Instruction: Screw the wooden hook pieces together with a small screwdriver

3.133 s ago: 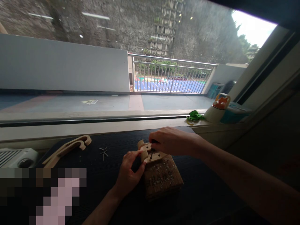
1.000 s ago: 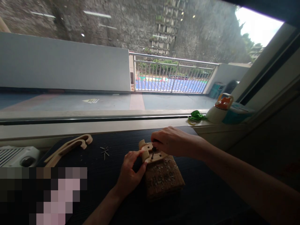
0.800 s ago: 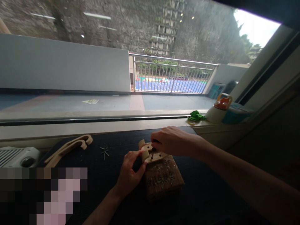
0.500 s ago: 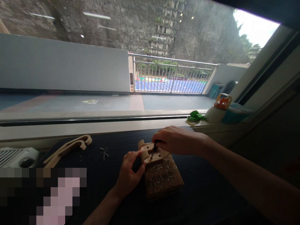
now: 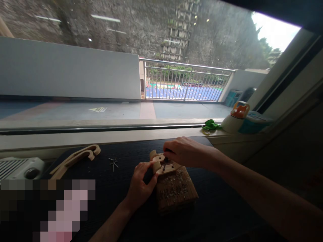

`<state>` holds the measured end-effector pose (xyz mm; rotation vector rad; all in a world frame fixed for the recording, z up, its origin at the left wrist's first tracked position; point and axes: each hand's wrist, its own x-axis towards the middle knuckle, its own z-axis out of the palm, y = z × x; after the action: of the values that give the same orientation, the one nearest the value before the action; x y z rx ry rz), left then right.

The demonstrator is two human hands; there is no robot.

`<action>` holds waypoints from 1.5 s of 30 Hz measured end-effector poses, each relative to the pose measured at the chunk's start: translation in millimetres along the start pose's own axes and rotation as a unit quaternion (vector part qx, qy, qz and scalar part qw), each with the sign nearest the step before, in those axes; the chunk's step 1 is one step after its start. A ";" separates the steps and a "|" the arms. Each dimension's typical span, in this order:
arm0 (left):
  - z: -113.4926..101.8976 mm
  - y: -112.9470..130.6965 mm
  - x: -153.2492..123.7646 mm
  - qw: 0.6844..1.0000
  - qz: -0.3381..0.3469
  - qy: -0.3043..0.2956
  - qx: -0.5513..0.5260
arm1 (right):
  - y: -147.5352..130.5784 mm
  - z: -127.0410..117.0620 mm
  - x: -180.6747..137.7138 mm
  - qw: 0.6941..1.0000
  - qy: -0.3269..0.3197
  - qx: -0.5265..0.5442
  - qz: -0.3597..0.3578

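Observation:
A pale wooden piece (image 5: 169,170) with dark holes and two raised, rounded ends lies on a brown wooden block (image 5: 176,190). My left hand (image 5: 141,179) grips the piece at its left end, thumb and fingers on either side. My right hand (image 5: 181,151) is closed round the dark handle of a screwdriver (image 5: 166,159) above the piece. Its thin shaft slants down towards a hole in the near arm; the tip is too small to make out. Dark lettering and pale shavings or chips cover the block's near part.
Two curved wooden strips (image 5: 75,161) lie on the dark table (image 5: 111,198) at the left, near a loose pile of screws (image 5: 113,164). A white appliance (image 5: 22,168) stands far left. On the sill are a green cloth (image 5: 211,125) and a white bottle (image 5: 232,121).
Both hands stay at the wooden piece. My right hand has turned slightly round the screwdriver handle. The view has shifted a little.

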<state>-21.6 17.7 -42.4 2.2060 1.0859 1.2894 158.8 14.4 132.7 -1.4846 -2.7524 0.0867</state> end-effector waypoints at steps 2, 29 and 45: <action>0.0 0.4 -0.3 1.000 -0.004 0.002 -0.002 | -1.2 -1.9 -1.4 1.000 -0.003 -0.002 -0.003; 2.3 2.2 -1.8 0.983 -0.086 0.000 -0.160 | -37.4 16.2 -1.1 0.987 0.028 -0.021 0.156; -1.4 8.9 0.7 0.979 -0.114 -0.013 -0.169 | -7.8 12.2 -18.3 0.992 0.022 0.072 0.100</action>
<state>-18.8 12.5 -35.6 1.7899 0.9916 1.2360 161.9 -5.8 121.2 -1.6946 -2.4974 0.2449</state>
